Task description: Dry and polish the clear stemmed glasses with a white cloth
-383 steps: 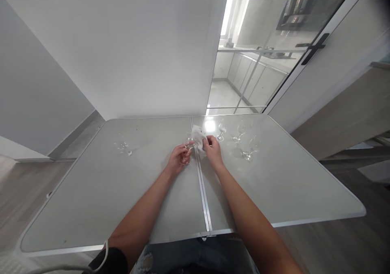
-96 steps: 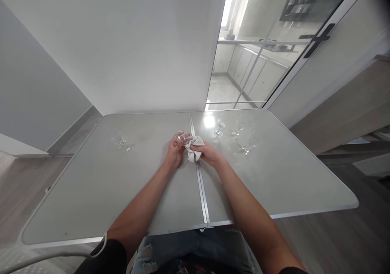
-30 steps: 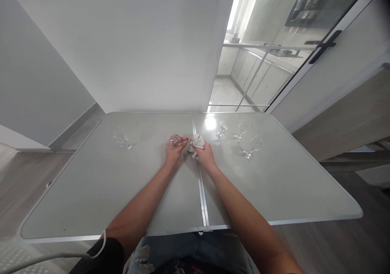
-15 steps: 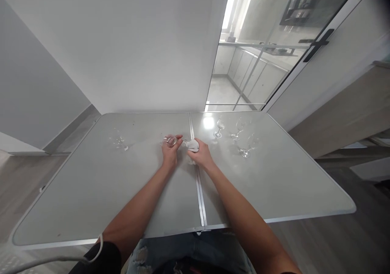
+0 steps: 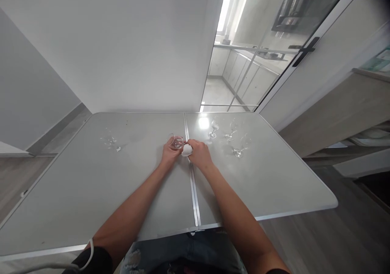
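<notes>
My left hand [image 5: 168, 155] is closed around a small clear stemmed glass [image 5: 176, 142], held tilted over the middle seam of the grey table [image 5: 91, 192]. My right hand [image 5: 198, 153] is closed on a bunched white cloth [image 5: 186, 150], which is pressed against the glass where the two hands meet.
Three more clear stemmed glasses stand at the far right: one [image 5: 213, 128], another [image 5: 230, 130] and a third [image 5: 239, 146]. A single glass [image 5: 111, 142] stands at the far left. A white wall rises behind the table, with a glass door [image 5: 262, 42] to the right.
The hands have drawn closer together, and the cloth now sits against the glass. The view has shifted slightly, so everything lies a little further left.
</notes>
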### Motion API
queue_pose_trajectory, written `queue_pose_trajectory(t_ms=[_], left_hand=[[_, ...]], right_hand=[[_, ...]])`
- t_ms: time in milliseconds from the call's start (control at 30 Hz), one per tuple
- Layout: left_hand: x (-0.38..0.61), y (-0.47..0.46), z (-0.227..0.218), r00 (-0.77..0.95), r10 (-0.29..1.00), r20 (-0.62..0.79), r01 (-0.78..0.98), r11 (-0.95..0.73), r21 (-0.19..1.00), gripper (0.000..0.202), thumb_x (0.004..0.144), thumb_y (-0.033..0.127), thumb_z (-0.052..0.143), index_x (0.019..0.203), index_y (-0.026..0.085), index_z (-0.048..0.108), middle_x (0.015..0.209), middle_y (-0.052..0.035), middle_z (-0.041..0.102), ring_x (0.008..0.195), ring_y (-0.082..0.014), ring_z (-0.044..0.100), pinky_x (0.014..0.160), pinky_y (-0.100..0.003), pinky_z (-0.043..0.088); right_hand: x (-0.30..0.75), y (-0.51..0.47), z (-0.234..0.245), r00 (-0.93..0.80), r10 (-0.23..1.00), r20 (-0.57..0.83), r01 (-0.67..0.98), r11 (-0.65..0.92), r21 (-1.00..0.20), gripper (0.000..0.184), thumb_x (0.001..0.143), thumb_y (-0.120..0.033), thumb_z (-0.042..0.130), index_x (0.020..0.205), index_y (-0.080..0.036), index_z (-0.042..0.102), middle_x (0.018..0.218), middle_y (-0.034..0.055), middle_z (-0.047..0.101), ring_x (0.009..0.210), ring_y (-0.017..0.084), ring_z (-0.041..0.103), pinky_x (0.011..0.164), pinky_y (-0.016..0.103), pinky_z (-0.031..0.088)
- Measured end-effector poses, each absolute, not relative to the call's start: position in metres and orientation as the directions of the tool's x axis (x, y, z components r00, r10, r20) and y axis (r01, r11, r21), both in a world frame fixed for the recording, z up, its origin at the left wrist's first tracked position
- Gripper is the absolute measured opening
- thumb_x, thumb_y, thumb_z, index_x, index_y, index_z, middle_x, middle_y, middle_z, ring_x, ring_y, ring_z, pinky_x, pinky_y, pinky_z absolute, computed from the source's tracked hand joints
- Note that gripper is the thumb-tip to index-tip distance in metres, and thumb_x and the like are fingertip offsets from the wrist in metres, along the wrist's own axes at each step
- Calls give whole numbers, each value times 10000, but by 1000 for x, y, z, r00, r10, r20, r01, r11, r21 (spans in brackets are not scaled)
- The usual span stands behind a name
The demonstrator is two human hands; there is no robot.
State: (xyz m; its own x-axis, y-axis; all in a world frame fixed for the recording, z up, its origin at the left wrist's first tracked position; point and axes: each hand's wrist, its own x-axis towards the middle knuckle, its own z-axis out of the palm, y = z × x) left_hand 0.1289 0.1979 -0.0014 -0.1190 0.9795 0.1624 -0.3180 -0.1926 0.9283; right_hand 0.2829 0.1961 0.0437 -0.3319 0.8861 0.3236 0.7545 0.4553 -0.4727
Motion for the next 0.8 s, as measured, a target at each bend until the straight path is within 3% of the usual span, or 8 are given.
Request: queue_pose_trajectory(t_ms=[133, 233, 367, 533, 667, 800], left_hand=[[128, 197, -1, -66, 984, 167, -361, -180, 915, 667, 571, 304, 948, 1165, 221, 656, 937, -73, 729, 953, -250, 710, 826, -332, 557], [130, 197, 3, -13, 977, 213, -461, -195, 866, 701, 574, 345, 952, 1185, 233, 626, 1141, -124, 707, 1088, -273, 680, 904, -364, 550], [131, 195, 7, -34, 971, 235, -487, -221, 845, 602, 597, 340, 945, 1106, 242, 640, 1355, -129, 584, 1220, -274, 606, 997, -395, 526], [128, 195, 3, -47, 983, 180, -414, -183, 892, 417, 687, 362, 887, 1016, 232, 667, 1273, -102, 579, 1156, -250, 612, 981, -403, 536], [129, 195, 1, -31, 988, 149, -370, -150, 917, 379, 712, 415, 859, 976, 223, 664, 1225, -82, 588, 1111, -225, 617, 946, -369, 537], [129, 196, 0, -31, 987, 156, -377, -156, 913, 358, 752, 455, 821, 958, 211, 660, 1086, -60, 609, 985, -185, 616, 885, -346, 547]], right_hand=[[286, 197, 45, -343, 887, 309, 774, 454, -442, 174, 753, -133, 616, 882, -234, 678, 799, 42, 712, 664, 196, 598, 578, 280, 246], [288, 199, 50, -285, 907, 309, 788, 406, -464, 62, 743, -188, 617, 785, -229, 636, 698, 28, 669, 596, 181, 542, 563, 275, 232], [298, 193, 59, -135, 932, 337, 736, 322, -595, 34, 711, -212, 611, 712, -229, 582, 598, -11, 584, 543, 156, 457, 543, 260, 260], [324, 163, 57, 103, 918, 383, 637, 235, -734, 112, 771, -268, 605, 684, -216, 557, 567, -41, 511, 556, 135, 392, 533, 245, 298], [356, 150, 43, 286, 885, 366, 660, 95, -745, 218, 782, -347, 632, 637, -203, 558, 552, -37, 522, 563, 131, 365, 544, 250, 301], [382, 155, 29, 340, 869, 360, 686, 33, -727, 265, 783, -407, 647, 638, -199, 569, 558, -32, 538, 566, 135, 372, 550, 257, 315]])
